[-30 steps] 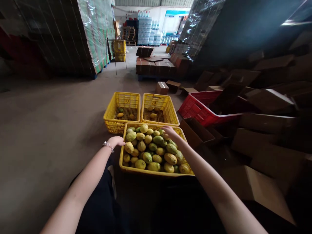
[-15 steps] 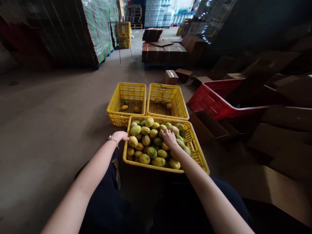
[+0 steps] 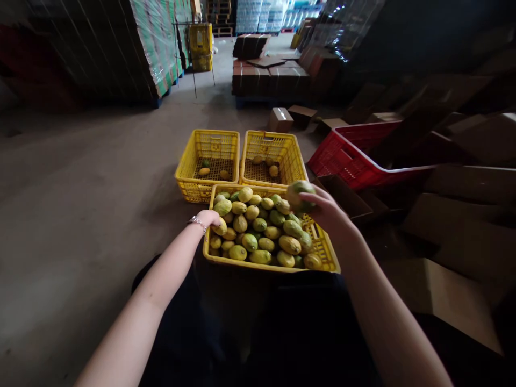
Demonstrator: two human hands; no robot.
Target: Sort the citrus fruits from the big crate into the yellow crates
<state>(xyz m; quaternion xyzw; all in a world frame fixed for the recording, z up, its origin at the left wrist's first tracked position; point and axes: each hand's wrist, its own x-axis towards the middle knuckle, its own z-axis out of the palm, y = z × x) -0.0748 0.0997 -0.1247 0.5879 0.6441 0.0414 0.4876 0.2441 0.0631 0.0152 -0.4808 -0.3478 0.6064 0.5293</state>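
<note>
The full crate (image 3: 323, 248) sits nearest the person, apparently so that both hands can reach its heaped fruit (image 3: 266, 243) without stretching. Above its far right part, the right hand (image 3: 328, 208) has its fingers closed around a large greenish fruit (image 3: 297, 196); the raised hold seems meant to keep that fruit clear of the heap.

At the full crate's left rim, the left hand (image 3: 209, 217) touches a yellow fruit (image 3: 220, 226). Its fingers are partly hidden, so I cannot tell whether it grips that fruit or merely rests there, perhaps for balance.

Just beyond the full crate stand the left rear crate (image 3: 197, 190) and the right rear crate (image 3: 293, 153), each with a few fruits on its floor. Set side by side, they probably keep both openings within easy reach. The red crate (image 3: 332, 156) lies beyond it to the right.
</note>
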